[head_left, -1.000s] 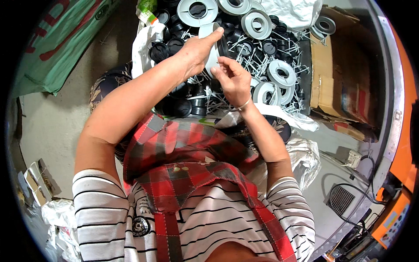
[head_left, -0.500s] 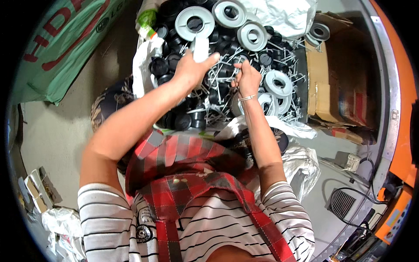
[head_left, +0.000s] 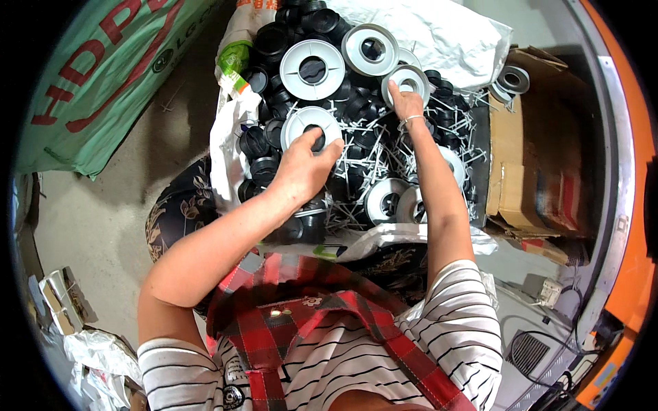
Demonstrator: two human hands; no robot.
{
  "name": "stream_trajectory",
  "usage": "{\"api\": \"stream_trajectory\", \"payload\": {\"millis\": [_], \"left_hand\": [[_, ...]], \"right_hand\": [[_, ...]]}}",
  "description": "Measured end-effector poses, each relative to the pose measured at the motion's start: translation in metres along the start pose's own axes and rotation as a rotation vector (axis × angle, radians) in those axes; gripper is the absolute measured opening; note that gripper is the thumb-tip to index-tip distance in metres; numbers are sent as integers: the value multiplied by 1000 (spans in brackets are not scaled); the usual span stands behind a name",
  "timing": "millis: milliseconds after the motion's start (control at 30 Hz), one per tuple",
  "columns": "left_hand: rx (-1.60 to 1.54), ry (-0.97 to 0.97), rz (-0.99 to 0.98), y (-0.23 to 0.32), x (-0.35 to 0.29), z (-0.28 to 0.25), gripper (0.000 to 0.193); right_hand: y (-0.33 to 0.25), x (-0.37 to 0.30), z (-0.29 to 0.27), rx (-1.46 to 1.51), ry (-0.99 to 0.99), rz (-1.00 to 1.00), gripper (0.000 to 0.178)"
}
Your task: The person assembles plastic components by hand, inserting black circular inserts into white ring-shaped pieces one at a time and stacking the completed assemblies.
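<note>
My left hand (head_left: 301, 170) is closed on the near edge of a grey plastic ring (head_left: 323, 118), thumb and fingers about its rim and centre hole. Farther right, my right hand (head_left: 409, 106) grips the near left edge of another grey ring part (head_left: 415, 70), which lies on the heap. Beneath both hands spreads a pile of black round plastic caps (head_left: 273, 41) mixed with thin white branching plastic sprues (head_left: 370, 149). More grey rings lie around: a large flanged ring (head_left: 293, 60) beyond my left hand, a grey ring (head_left: 379, 198) nearer to me.
White sacking (head_left: 439, 34) edges the heap. An open cardboard box (head_left: 504, 157) stands to the right, with dark rings (head_left: 514, 79) at its far corner. A green printed sack (head_left: 89, 116) stands at left. Cables (head_left: 541, 332) and an orange machine part (head_left: 627, 274) are on the right.
My right hand has moved away from me and taken hold of a grey ring. The ring in my left hand has tipped from edge-on to face-up, nearer to me.
</note>
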State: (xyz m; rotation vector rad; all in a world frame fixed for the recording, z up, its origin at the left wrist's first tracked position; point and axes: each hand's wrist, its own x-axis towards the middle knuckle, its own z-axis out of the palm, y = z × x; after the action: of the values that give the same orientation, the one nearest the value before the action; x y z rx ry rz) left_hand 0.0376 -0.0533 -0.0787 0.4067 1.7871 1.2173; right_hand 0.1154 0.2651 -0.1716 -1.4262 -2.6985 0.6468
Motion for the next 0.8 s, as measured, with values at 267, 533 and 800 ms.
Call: {"api": "stream_trajectory", "payload": {"millis": [267, 533, 800], "left_hand": [[-53, 14, -47, -15, 22, 12, 60], [-353, 1, -405, 15, 7, 23, 77], [-632, -316, -302, -35, 33, 10, 45]], "right_hand": [[3, -13, 41, -245, -358, -117, 96], [-58, -205, -52, 203, -488, -915, 50], [-60, -61, -43, 741, -256, -178, 22]]}}
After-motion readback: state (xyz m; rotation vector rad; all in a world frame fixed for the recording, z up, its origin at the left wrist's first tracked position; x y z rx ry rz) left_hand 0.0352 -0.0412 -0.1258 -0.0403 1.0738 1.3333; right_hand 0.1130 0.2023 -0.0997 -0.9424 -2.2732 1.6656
